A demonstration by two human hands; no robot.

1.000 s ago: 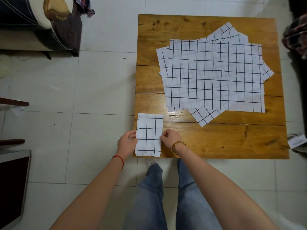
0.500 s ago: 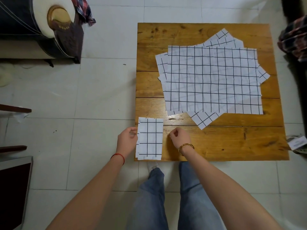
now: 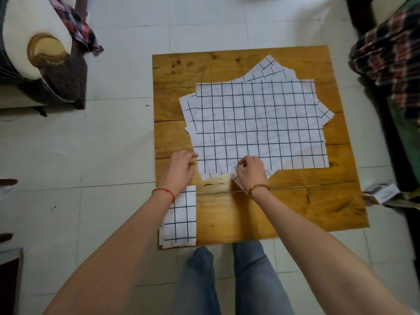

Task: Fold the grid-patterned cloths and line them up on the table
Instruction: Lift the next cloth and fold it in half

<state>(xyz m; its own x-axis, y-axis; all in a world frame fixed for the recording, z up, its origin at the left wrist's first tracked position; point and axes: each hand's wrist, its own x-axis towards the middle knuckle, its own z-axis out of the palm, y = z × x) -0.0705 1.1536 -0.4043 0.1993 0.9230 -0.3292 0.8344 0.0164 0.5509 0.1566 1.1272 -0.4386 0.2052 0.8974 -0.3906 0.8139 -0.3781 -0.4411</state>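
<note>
The loose stack of cloths (image 3: 259,123) lies spread on the counter (image 3: 295,208), straight ahead of both hands. The right hand (image 3: 251,172) pinches the near edge of the stack; the left hand (image 3: 180,170), fingers curled, sits at its near-left corner, but whether it grasps cloth I cannot tell. The folded cloth (image 3: 181,220) rests at the near-left corner, long axis running away from the person, nearer the left arm.
</note>
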